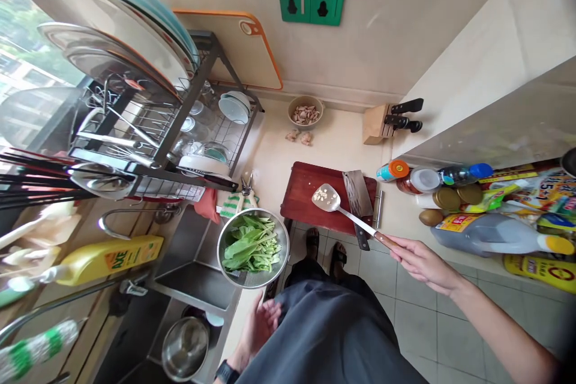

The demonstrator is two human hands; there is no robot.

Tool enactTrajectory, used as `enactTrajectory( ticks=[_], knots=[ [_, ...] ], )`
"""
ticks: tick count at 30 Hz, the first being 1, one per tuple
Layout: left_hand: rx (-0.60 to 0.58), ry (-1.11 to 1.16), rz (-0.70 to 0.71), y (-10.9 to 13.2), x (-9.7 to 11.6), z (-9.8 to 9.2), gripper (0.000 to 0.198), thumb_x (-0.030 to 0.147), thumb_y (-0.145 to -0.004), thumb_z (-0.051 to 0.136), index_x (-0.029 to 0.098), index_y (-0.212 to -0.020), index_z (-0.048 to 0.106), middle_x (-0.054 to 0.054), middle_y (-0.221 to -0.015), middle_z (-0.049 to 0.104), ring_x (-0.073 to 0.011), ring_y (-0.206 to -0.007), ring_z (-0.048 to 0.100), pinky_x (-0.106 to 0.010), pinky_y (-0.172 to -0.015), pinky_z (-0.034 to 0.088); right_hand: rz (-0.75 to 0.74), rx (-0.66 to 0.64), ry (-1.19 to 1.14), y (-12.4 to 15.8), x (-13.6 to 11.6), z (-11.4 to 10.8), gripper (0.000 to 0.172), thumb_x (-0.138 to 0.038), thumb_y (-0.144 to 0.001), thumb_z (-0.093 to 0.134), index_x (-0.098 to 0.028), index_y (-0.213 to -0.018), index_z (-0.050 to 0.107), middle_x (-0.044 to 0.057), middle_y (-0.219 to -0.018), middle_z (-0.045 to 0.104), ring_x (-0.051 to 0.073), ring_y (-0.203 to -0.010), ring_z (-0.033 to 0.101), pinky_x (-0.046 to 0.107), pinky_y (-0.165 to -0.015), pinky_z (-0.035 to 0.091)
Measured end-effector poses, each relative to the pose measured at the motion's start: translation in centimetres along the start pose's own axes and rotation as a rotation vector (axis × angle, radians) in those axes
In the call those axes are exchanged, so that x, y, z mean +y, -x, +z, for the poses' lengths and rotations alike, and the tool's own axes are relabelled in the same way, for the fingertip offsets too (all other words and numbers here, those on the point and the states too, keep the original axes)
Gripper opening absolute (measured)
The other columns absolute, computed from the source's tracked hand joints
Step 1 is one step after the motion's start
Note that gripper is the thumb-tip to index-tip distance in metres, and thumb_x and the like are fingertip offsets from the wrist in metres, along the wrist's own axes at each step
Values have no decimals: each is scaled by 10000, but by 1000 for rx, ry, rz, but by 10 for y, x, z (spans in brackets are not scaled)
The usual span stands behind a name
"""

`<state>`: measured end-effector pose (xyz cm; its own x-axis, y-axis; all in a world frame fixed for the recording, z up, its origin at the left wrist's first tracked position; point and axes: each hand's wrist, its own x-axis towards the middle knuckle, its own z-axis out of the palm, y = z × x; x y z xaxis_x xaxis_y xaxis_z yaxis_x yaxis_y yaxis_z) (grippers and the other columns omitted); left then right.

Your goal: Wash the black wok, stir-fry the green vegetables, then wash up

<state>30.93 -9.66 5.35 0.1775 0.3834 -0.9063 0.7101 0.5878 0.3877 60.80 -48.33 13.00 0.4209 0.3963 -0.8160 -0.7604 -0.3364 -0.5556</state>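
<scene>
My right hand (420, 261) is closed round the wooden handle of a metal spatula (355, 219). Pale chopped bits, perhaps garlic, lie on the spatula's blade, which is over a dark red cutting board (306, 192). On that board rests a cleaver (357, 192), its black handle past the near edge. My left hand (263, 321) is empty, fingers loosely curled and apart, just below a metal strainer (287, 249). Green leafy vegetables (252, 243) fill the strainer, which sits on the counter by the sink. Hand and strainer appear apart.
A dish rack (211, 72) with plates stands left, above the sink (198, 279). At the back are a bowl of garlic (306, 124) and a knife block (375, 126). Bottles and jars line the right counter, including a large bottle (490, 234). A metal pot (185, 348) sits in the sink.
</scene>
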Motion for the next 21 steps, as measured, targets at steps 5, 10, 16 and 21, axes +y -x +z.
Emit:
enactTrajectory(
  ticks=[5, 10, 16, 21],
  knots=[
    [-44, 239, 73, -34, 26, 25, 87, 313, -817, 691, 275, -776, 624, -39, -878, 778, -210, -930, 810, -355, -979, 646, -67, 1, -48, 9, -2, 11, 601, -527, -915, 750, -290, -1460, 663, -22, -853, 480, 38, -524, 181, 155, -411, 152],
    [117, 130, 198, -37, 30, 12, 206, 177, -786, 622, 258, -649, 492, 21, -648, 631, -157, -694, 755, -283, -835, 664, -115, 23, -109, 34, -14, 9, 518, -436, -921, 736, -273, -1410, 692, -8, -859, 501, 44, -522, 149, 146, -393, 138],
    [-33, 142, 291, 6, 47, 19, 157, 172, -727, 670, 236, -671, 538, 13, -674, 656, -124, -596, 677, -243, -660, 644, -192, 71, -100, 90, -20, -3, 447, -404, -905, 707, -284, -1335, 731, 12, -852, 539, 65, -517, 144, 162, -369, 168],
    [-273, -11, 339, 78, 70, 102, 55, 163, -747, 647, 213, -756, 626, -34, -779, 744, -170, -675, 732, -267, -641, 640, -274, 51, -192, 159, 23, -35, 399, -418, -896, 755, -283, -1271, 761, 15, -866, 564, 41, -510, 132, 150, -379, 146]
  ],
)
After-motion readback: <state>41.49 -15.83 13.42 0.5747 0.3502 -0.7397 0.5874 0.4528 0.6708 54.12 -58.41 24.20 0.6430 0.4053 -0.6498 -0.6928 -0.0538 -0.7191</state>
